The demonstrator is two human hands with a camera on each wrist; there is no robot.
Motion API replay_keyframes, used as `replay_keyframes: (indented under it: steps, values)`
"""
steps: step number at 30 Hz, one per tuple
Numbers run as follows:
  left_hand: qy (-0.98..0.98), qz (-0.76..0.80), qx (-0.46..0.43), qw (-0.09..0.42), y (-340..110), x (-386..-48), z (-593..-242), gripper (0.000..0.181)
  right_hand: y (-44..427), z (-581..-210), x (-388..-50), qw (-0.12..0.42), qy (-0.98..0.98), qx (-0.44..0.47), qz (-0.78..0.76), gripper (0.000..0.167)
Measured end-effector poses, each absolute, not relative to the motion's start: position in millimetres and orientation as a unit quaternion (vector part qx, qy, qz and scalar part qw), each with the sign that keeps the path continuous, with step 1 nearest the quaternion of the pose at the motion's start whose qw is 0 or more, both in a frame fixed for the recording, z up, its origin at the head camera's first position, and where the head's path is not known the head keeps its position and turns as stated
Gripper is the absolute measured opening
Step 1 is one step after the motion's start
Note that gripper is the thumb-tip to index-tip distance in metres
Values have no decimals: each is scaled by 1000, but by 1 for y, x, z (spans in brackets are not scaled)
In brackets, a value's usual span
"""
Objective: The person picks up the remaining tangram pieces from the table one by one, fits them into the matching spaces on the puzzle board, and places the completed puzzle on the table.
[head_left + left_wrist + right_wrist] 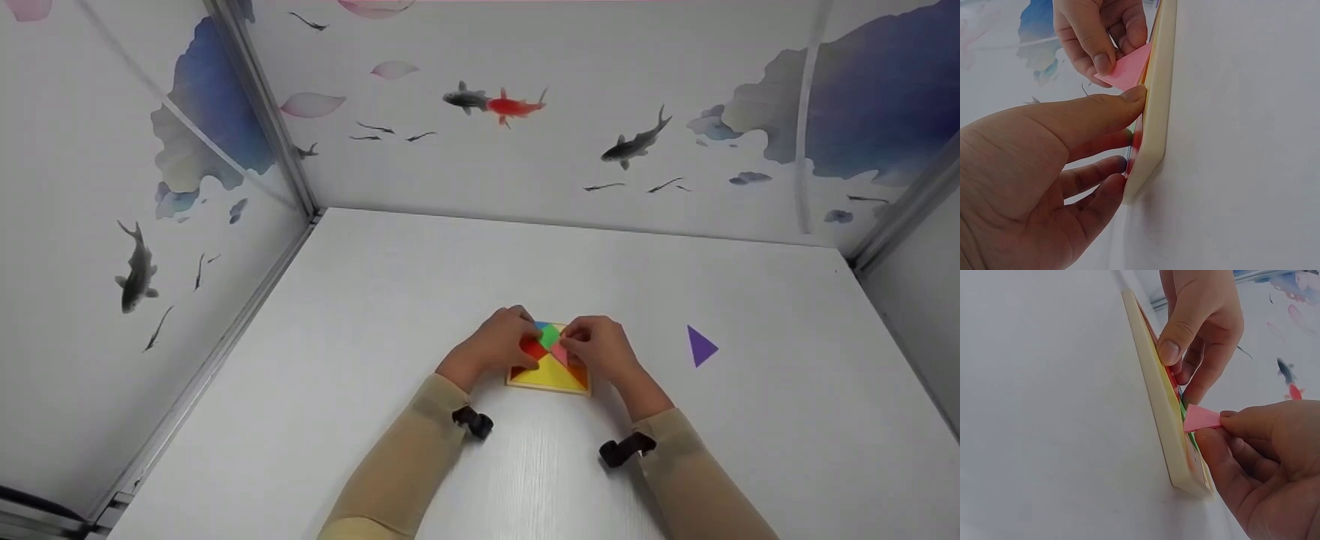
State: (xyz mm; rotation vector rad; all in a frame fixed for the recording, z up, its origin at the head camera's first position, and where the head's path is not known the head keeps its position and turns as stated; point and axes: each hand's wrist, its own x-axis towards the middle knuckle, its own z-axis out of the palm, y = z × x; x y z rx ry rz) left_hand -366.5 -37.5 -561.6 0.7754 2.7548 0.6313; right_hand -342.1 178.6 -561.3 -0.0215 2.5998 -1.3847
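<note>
A square tangram tray (pixel 551 390) with a pale rim lies on the white table, with yellow, red, green, blue and orange pieces in it. My right hand (pixel 602 346) pinches a pink tangram piece (pixel 1203 418) between thumb and fingers. The piece is tilted, its lower edge at the tray's surface beside the green piece (pixel 550 336). My left hand (pixel 496 341) rests thumb and fingertips on the tray's left part, around the red piece (pixel 532 348). The yellow piece (pixel 553 375) sits along the near side. Both hands partly cover the tray.
A purple triangle (pixel 702 346) lies on the table (pixel 787 420) to the right of the tray. White panels (pixel 525 172) painted with fish and petals stand behind and at the sides. Each sleeve has a black wrist camera, such as the left one (pixel 472 422).
</note>
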Motion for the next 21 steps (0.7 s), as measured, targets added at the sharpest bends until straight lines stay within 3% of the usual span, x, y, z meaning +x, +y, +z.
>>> replay_keyframes:
  steps: [21]
  values:
    - [934, 220, 257, 115, -38, -366, -559, 53, 176, -562, -340, 80, 896, -19, -437, 11]
